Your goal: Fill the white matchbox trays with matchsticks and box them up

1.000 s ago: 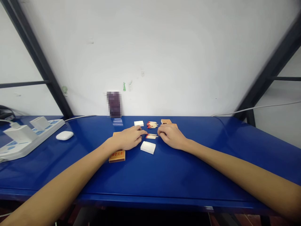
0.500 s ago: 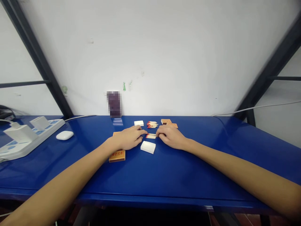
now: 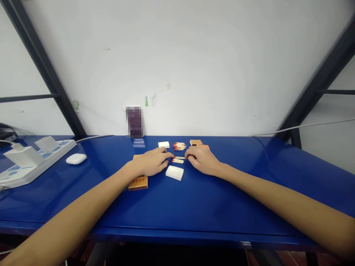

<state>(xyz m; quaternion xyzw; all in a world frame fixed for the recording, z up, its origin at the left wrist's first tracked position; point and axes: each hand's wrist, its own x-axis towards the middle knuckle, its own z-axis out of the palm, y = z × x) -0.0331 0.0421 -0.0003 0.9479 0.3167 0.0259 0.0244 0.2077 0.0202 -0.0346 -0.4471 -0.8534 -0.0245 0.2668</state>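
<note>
My right hand is closed in a pinch at the plain end of a match. From the other side, the outstretched index finger of my left hand reaches the red head of that match; its thumb is apart from the finger. Just below lies a short row of matches, red heads to the left. Beyond both hands is a loose pile of matches. Nearer to me sits a white matchbox tray. An orange matchbox is partly covered by my left wrist.
Another white tray stands behind my left hand. Behind my right hand are orange matchboxes, partly hidden. A white power strip with plugs and a small white case lie on the left of the blue table.
The upper match has shifted slightly right and away from the row below, and a gap shows between them. My right hand has moved slightly right; my left hand stays nearly still.
</note>
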